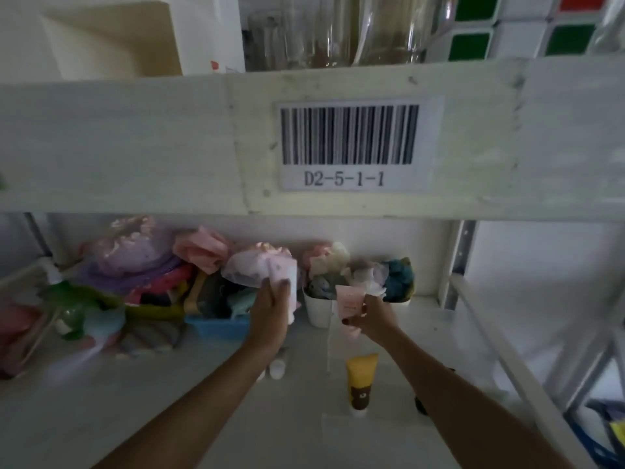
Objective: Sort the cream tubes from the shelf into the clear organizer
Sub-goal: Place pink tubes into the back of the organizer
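Observation:
Both my arms reach deep into the lower shelf. My left hand [270,309] grips an upright pale pink tube [291,292] in front of a blue bin. My right hand [372,316] pinches a smaller pink tube [348,304] just in front of a white pot. A yellow tube [360,377] with a brown bear print lies flat on the white shelf board [169,401] between my forearms, cap toward me. A small white tube [277,367] lies partly hidden under my left forearm. I cannot make out the clear organizer.
A thick shelf edge with barcode label D2-5-1-1 [348,147] hangs overhead. Behind the hands stand a blue bin [216,324], a white pot [318,309] of crumpled paper, and piled fabrics [135,265]. A green bottle [71,309] is at left, a metal upright [460,262] at right.

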